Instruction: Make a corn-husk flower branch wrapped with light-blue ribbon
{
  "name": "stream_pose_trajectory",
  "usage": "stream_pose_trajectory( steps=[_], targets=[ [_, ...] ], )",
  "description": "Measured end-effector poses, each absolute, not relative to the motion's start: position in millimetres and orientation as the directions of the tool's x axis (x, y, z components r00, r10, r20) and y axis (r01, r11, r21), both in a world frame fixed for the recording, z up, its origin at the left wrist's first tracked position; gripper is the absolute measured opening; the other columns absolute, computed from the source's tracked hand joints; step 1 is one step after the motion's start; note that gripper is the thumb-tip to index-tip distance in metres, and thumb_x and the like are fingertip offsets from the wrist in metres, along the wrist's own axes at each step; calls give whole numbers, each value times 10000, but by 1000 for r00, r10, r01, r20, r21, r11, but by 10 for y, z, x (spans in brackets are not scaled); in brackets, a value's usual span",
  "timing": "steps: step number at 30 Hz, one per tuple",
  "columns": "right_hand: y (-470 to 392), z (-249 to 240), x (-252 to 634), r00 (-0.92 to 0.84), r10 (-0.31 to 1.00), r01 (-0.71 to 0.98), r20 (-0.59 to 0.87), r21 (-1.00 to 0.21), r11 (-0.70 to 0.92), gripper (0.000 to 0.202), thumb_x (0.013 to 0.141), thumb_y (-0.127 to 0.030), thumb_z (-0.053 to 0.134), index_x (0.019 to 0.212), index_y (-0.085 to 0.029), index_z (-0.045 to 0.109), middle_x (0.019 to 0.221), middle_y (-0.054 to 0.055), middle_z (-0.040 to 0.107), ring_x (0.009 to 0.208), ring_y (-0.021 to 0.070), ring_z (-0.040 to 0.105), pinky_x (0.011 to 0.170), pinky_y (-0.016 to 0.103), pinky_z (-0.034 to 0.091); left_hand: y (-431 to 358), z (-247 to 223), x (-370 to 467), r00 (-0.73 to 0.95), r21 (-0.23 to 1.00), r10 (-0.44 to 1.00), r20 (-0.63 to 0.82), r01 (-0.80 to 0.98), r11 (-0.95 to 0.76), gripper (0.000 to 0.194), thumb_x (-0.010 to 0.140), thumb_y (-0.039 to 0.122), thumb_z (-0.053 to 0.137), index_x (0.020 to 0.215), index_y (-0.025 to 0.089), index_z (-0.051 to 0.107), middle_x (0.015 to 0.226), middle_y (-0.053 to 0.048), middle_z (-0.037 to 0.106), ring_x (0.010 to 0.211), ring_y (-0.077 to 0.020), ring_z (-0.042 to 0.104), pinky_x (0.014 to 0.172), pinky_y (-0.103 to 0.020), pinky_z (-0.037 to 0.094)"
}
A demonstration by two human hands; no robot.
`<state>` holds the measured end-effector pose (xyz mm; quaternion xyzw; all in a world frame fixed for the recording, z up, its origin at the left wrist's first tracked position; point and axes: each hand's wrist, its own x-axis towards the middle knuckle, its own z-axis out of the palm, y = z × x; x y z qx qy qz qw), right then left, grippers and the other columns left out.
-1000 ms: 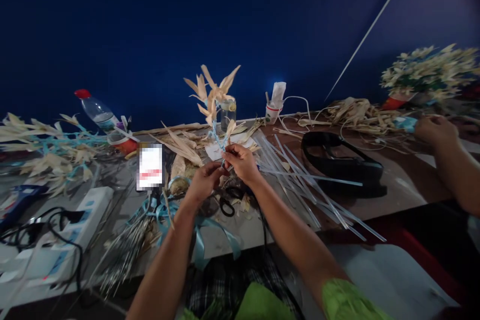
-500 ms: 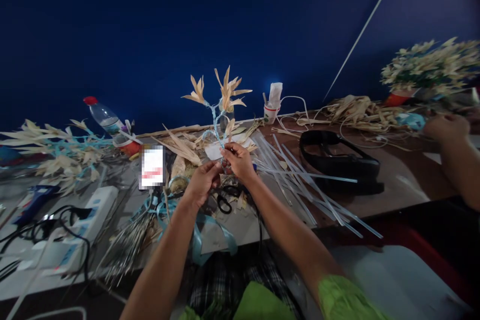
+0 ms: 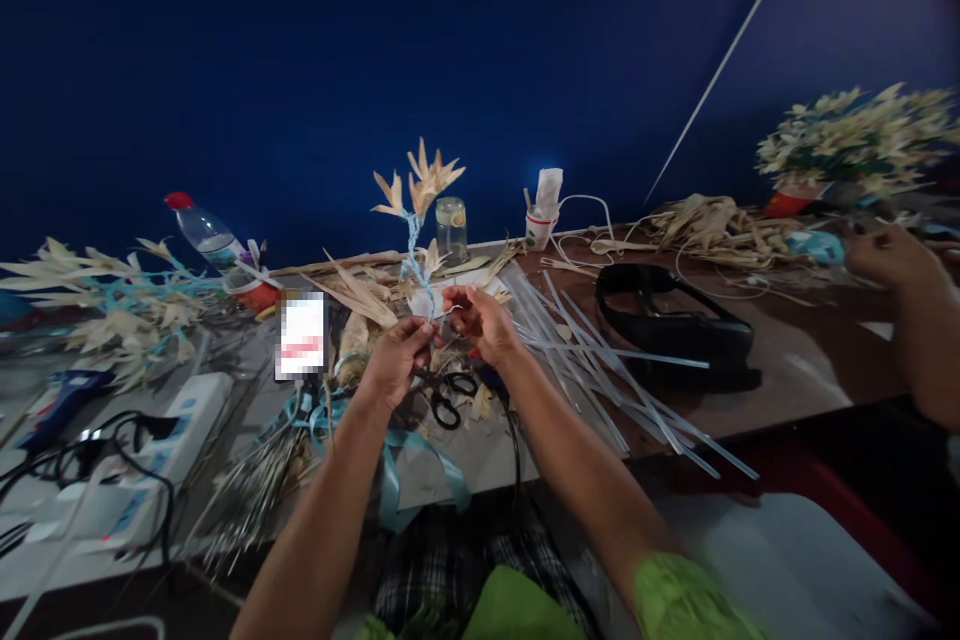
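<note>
An upright flower stem (image 3: 412,245), wrapped in light blue ribbon and topped with pale dried-husk petals, is pinched low down by my left hand (image 3: 403,352). Close on its right, my right hand (image 3: 480,322) has its fingers curled around a thin light strand that runs toward the stem. Black-handled scissors (image 3: 445,410) lie on the table just below the hands. Loose blue ribbon (image 3: 390,480) hangs at the table's front edge.
Clear plastic sticks (image 3: 592,360) and a black strap-like device (image 3: 675,325) lie to the right. A power strip (image 3: 176,450), wires (image 3: 247,490) and husk flowers (image 3: 127,300) are on the left. Behind stand a jar (image 3: 451,232) and cup (image 3: 540,228). Another person's hand (image 3: 892,260) is at far right.
The flower stem has moved left and turned, uncovering the jar behind it. My right hand has come off the stem and moved slightly right; my left hand has shifted a little left.
</note>
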<state>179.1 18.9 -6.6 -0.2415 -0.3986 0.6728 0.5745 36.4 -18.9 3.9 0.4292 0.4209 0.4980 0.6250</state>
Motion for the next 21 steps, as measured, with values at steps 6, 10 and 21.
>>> stream_pose_trajectory(
  steps=[6, 10, 21],
  targets=[
    [183, -101, 1764, -183, 974, -548, 133, -836, 12, 367, 711, -496, 577, 829, -150, 616, 685, -6, 551, 449, 45, 396, 415, 202, 301, -121, 31, 218, 46, 974, 997, -63, -217, 71, 297, 601, 326, 723, 714, 141, 519, 566, 13, 589, 364, -15, 357, 368, -161, 211],
    [191, -145, 1728, -196, 973, -529, 125, -849, 3, 341, 708, -470, 590, 812, -147, 622, 675, -13, 546, 455, 47, 396, 425, 204, 287, -93, 25, 122, -18, 996, 1000, -13, -89, 12, 273, 623, 339, 700, 670, 134, 526, 534, 14, 574, 367, -19, 348, 371, -167, 207],
    [161, -192, 1678, -275, 953, -447, 128, -895, -9, 338, 691, -478, 625, 804, -161, 654, 671, -11, 568, 469, 56, 401, 458, 207, 290, -112, 40, -30, -23, 926, 988, 151, 352, -133, 199, 713, 346, 580, 649, 159, 603, 543, 18, 560, 414, -68, 365, 420, -212, 248]
  ],
)
